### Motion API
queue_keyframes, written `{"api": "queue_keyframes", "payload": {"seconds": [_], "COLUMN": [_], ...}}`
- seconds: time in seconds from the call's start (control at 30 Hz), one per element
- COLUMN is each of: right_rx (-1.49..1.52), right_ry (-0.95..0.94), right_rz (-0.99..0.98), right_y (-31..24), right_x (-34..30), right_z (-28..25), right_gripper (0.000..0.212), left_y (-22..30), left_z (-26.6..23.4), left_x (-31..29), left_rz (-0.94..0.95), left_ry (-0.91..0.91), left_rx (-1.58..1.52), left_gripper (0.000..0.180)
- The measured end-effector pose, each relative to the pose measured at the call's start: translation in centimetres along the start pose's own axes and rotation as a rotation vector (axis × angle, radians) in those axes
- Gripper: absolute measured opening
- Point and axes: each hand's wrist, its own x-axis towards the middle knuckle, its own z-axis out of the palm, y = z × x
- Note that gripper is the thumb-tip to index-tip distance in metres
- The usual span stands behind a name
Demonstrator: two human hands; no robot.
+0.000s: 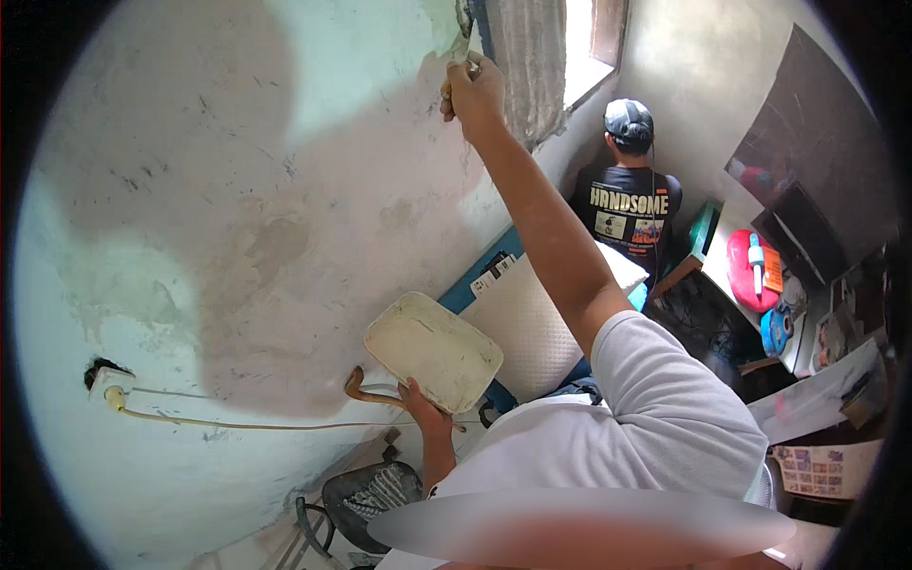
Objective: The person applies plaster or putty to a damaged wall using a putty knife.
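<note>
My right hand (475, 95) is raised to the upper part of the wall, closed around what looks like a putty knife (474, 40). Its pale blade meets the wall edge beside the window curtain, and my fist hides the handle. Lower down, my left hand (429, 418) grips the near edge of a shallow cream plastic tub (432, 347) with rounded corners. Smears mark the tub's inside. A curved brown handle-like piece (357, 388) sticks out beside my left fingers; whether they hold it too, I cannot tell.
Patchy plaster covers the wall (237, 256); a cable runs from a socket (114, 394) along it. A white quilted mattress or cushion (522, 332) lies beyond the tub. Another person (627, 190) sits facing away in the corner. At right, a cluttered table holds a red item (746, 271).
</note>
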Motion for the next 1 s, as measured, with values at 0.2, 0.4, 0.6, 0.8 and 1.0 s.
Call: {"api": "queue_keyframes", "payload": {"seconds": [0.2, 0.4, 0.6, 0.8, 1.0], "right_rx": [-0.079, -0.123, -0.237, 0.085, 0.603], "right_ry": [-0.012, -0.03, -0.108, -0.444, -0.437], "right_rz": [-0.012, -0.073, -0.199, 0.17, 0.677], "right_y": [0.7, 1.8, 6.3, 3.6, 1.1], "right_x": [-0.4, -3.7, -6.2, -12.4, -17.0], "right_z": [4.0, 6.4, 5.1, -3.9, -13.7], "right_gripper": [0.042, 0.051, 0.053, 0.049, 0.043], "left_y": [-0.6, -0.2, 0.2, 0.6, 2.0], "left_z": [-0.6, 0.3, 1.7, 0.7, 0.8], "left_x": [0.5, 0.9, 1.3, 0.3, 0.0], "left_rz": [0.026, -0.037, -0.017, 0.066, 0.041], "left_ry": [-0.012, 0.044, -0.039, -0.034, 0.024], "left_rx": [-0.005, 0.02, -0.026, -0.047, -0.079], "left_gripper": [0.062, 0.061, 0.052, 0.06, 0.057]}}
